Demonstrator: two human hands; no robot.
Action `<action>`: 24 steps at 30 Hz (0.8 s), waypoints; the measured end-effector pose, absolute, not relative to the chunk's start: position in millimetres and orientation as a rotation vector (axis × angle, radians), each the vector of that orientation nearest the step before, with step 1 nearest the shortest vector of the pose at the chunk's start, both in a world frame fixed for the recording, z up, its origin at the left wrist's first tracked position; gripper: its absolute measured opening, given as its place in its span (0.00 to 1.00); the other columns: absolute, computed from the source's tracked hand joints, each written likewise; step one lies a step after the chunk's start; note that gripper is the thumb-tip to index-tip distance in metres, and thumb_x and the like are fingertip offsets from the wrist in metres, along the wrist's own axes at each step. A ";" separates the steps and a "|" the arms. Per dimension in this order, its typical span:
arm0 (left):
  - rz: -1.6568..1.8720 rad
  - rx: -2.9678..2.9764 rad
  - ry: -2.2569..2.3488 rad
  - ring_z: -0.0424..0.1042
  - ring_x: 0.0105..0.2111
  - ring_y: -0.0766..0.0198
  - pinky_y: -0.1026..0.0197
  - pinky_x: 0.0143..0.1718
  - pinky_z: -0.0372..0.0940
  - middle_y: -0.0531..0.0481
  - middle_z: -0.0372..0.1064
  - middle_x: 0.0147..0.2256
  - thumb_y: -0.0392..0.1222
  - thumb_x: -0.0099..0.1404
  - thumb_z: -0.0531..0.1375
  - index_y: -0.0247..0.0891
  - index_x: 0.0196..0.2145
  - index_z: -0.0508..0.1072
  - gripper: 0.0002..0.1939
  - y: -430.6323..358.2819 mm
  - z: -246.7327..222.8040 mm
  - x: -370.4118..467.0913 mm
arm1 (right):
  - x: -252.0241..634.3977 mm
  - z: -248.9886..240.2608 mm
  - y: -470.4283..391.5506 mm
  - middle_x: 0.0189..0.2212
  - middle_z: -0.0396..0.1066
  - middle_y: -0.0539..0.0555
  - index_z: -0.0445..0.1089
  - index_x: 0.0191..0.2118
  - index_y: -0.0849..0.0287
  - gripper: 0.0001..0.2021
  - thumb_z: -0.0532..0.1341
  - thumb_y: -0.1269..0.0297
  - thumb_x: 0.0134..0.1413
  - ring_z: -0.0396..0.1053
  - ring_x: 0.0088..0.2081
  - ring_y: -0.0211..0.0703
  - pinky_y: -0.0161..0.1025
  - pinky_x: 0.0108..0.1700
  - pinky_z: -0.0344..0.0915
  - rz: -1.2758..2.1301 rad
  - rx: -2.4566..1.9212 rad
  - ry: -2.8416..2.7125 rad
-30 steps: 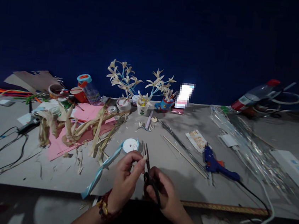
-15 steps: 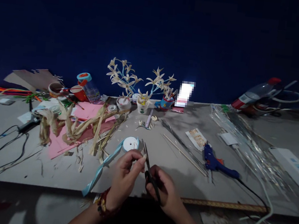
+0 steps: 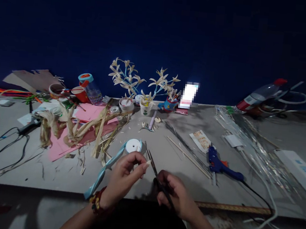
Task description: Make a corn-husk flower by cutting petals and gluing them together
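Scissors (image 3: 157,174) (black-handled) in right grip (image 3: 176,194), pale scrap (image 3: 148,162) in left grip (image 3: 124,175)

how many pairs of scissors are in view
1: dark scissors in the right hand, blades beside the left hand; clutter may hide others.

At the far right of the table (image 3: 66,182), a plastic bottle with a red cap (image 3: 260,96) is leaning. A white power strip (image 3: 297,171) lies nearer to me on the same side. On the left I can see pink paper sheets (image 3: 89,110); behind them stand a red cup (image 3: 82,96) and, just beside it, a clear container with a light-blue lid (image 3: 93,91). Black cables (image 3: 25,150) make loose loops close to the left edge.
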State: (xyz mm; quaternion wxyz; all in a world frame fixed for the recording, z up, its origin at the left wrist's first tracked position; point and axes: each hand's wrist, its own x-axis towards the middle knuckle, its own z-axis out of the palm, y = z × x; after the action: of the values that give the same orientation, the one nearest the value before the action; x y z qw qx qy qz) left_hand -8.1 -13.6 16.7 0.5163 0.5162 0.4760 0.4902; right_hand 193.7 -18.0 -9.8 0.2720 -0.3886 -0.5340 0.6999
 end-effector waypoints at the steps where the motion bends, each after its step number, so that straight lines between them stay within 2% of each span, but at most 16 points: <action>1: 1.160 1.236 1.137 0.64 0.27 0.67 0.65 0.29 0.61 0.52 0.66 0.28 0.46 0.69 0.62 0.37 0.33 0.72 0.10 -12.8 17.7 -9.5 | 195.7 -9.3 -17.6 0.22 0.61 0.44 0.59 0.32 0.55 0.29 0.68 0.35 0.46 0.58 0.23 0.34 0.32 0.25 0.54 1.895 -1.038 -1.435; 11: 1.029 1.391 1.144 0.61 0.24 0.69 0.66 0.24 0.56 0.51 0.68 0.28 0.44 0.67 0.62 0.37 0.31 0.71 0.09 -4.0 27.7 -15.4 | 199.9 -1.2 -15.2 0.21 0.62 0.43 0.58 0.30 0.55 0.30 0.68 0.34 0.44 0.57 0.22 0.33 0.32 0.26 0.53 1.955 -1.062 -1.431; 19: 1.024 1.512 1.136 0.67 0.29 0.64 0.64 0.31 0.62 0.50 0.70 0.27 0.42 0.66 0.62 0.37 0.28 0.71 0.09 1.3 37.9 -15.3 | 203.3 -5.4 -14.6 0.23 0.61 0.44 0.59 0.29 0.56 0.27 0.69 0.39 0.45 0.57 0.22 0.32 0.31 0.24 0.55 1.919 -1.111 -1.471; 24: 0.961 1.554 1.132 0.66 0.28 0.64 0.64 0.31 0.62 0.50 0.70 0.26 0.43 0.66 0.62 0.37 0.28 0.72 0.10 5.6 40.8 -17.3 | 205.6 -12.6 -15.1 0.18 0.58 0.41 0.58 0.28 0.55 0.27 0.70 0.39 0.45 0.55 0.17 0.29 0.30 0.21 0.50 1.910 -1.126 -1.381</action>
State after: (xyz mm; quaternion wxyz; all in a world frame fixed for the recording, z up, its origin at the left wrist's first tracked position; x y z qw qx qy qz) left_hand -17.3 5.6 40.8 0.4758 0.6358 0.4632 0.3933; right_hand 205.6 -15.1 -12.6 0.2615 -0.4162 -0.5103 0.7057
